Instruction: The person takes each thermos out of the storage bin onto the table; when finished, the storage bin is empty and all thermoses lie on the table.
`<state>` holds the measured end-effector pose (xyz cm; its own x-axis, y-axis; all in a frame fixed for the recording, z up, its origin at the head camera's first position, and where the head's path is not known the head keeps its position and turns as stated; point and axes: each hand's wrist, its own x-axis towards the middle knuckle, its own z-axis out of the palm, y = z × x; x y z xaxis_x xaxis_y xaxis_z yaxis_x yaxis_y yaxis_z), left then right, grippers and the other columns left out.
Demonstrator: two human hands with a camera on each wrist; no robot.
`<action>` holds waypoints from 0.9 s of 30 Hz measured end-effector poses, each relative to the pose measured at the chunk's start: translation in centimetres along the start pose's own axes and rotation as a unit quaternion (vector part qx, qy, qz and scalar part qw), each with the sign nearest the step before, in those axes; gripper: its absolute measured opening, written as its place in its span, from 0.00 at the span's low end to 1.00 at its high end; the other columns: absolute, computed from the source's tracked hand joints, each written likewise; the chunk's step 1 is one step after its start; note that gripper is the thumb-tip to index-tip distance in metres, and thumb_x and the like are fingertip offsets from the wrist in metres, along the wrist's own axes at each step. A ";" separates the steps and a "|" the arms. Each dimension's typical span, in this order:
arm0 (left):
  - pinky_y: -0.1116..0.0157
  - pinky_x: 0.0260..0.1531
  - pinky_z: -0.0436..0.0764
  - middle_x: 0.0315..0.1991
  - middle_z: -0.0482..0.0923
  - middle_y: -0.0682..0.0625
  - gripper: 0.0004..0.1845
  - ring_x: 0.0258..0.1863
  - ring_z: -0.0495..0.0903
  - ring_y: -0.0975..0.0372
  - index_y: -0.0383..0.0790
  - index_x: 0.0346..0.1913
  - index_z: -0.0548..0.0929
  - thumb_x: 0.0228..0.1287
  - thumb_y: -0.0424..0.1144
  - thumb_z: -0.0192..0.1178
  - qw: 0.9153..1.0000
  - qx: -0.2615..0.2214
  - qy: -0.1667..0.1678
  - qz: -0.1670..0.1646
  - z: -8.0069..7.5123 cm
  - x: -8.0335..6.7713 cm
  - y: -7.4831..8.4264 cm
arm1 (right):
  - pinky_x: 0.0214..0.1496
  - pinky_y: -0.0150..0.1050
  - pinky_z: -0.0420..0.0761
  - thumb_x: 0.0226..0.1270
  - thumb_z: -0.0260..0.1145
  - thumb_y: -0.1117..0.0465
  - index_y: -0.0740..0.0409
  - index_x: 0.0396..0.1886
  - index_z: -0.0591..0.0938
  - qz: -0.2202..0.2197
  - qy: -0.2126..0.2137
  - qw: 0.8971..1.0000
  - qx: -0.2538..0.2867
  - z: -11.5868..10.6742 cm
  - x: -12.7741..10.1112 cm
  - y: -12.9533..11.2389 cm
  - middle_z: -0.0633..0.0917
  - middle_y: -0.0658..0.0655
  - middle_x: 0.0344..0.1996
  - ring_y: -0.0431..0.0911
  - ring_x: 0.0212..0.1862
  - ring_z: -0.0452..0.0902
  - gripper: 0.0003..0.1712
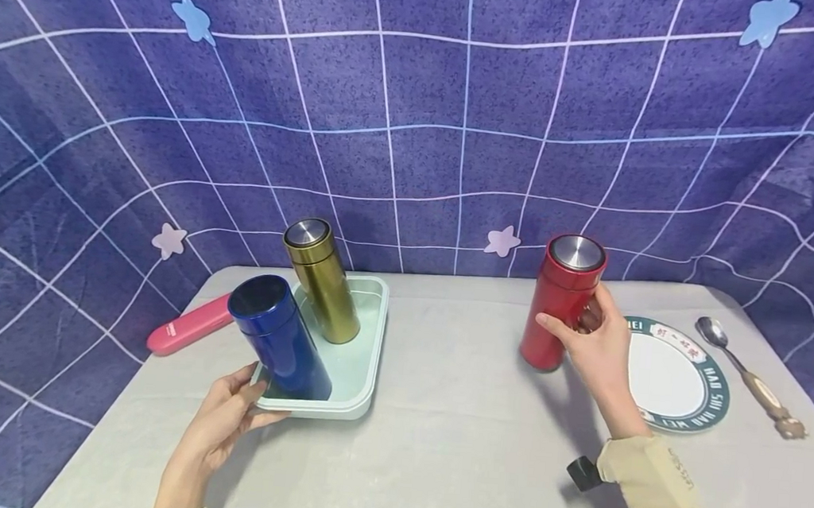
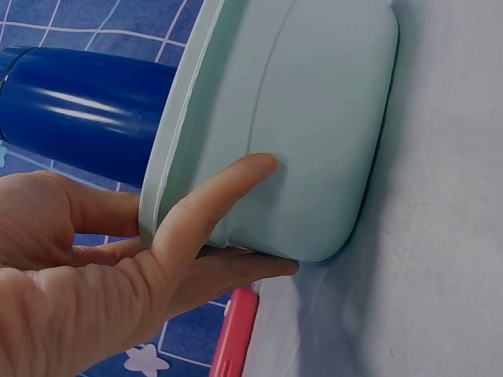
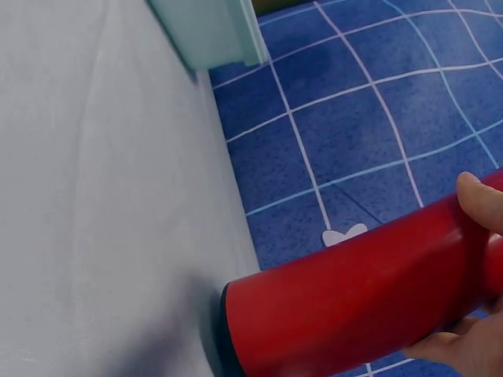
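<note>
My left hand (image 1: 222,415) grips the near left corner of a pale green tray (image 1: 370,363), thumb on the rim and fingers beneath. Inside that tray stand a blue thermos (image 1: 285,348) at the near left and a gold thermos (image 1: 328,288) behind it. In the left wrist view the tray's outer side (image 2: 314,118) and the blue thermos (image 2: 86,110) show. My right hand (image 1: 604,349) holds a red thermos (image 1: 556,314) upright around its body. Seen from the right wrist, the base of the red thermos (image 3: 354,306) is close to the tabletop; contact is hard to tell.
A white plate (image 1: 715,390) with a green lettered rim lies right of the right hand. Farther right is a spoon (image 1: 756,381) with a brown handle. A pink case (image 1: 189,325) lies left of the tray. Behind the table (image 1: 435,448) hangs a blue gridded cloth (image 1: 421,159).
</note>
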<state>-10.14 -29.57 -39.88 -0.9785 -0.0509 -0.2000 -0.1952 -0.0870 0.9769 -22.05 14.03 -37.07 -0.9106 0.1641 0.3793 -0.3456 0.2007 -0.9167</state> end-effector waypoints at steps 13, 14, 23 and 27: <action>0.53 0.48 0.80 0.66 0.53 0.26 0.28 0.50 0.76 0.56 0.19 0.69 0.42 0.70 0.26 0.34 1.000 -0.004 0.007 0.003 0.1 -0.4 -0.4 | 0.43 0.24 0.80 0.45 0.77 0.68 0.57 0.61 0.73 0.032 0.006 0.999 -0.016 0.3 -0.3 1.7 0.82 0.60 0.48 0.34 0.40 0.79 0.39; 0.53 0.48 0.80 0.65 0.54 0.26 0.28 0.50 0.76 0.56 0.19 0.69 0.42 0.70 0.26 0.34 1.000 -0.002 0.007 0.006 0.1 -0.5 -0.5 | 0.43 0.24 0.80 0.46 0.77 0.68 0.58 0.61 0.73 0.032 0.006 0.999 -0.017 0.3 -0.4 1.4 0.82 0.62 0.48 0.34 0.40 0.79 0.39; 0.53 0.49 0.79 0.68 0.49 0.27 0.29 0.52 0.74 0.56 0.20 0.69 0.40 0.70 0.26 0.35 1.000 -0.005 0.004 0.006 0.1 -0.3 -0.2 | 0.42 0.23 0.79 0.48 0.76 0.67 0.60 0.61 0.72 0.015 -0.008 0.999 -0.029 0.3 -0.6 -0.3 0.80 0.66 0.48 0.34 0.38 0.78 0.38; 0.53 0.48 0.80 0.67 0.49 0.26 0.29 0.51 0.76 0.56 0.20 0.69 0.40 0.70 0.26 0.35 1.000 -0.004 0.004 0.007 0.2 -0.1 -0.2 | 0.47 0.25 0.78 0.48 0.76 0.65 0.58 0.66 0.66 0.013 -0.017 0.998 -0.050 0.0 -0.3 0.0 0.78 0.64 0.52 0.38 0.44 0.77 0.44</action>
<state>-9.97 -29.37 -40.04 -0.9806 -0.0599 -0.1867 -0.1806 -0.0951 0.9790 -21.75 13.98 -37.21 -0.9269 0.1374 0.3491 -0.2986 0.2934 -0.9082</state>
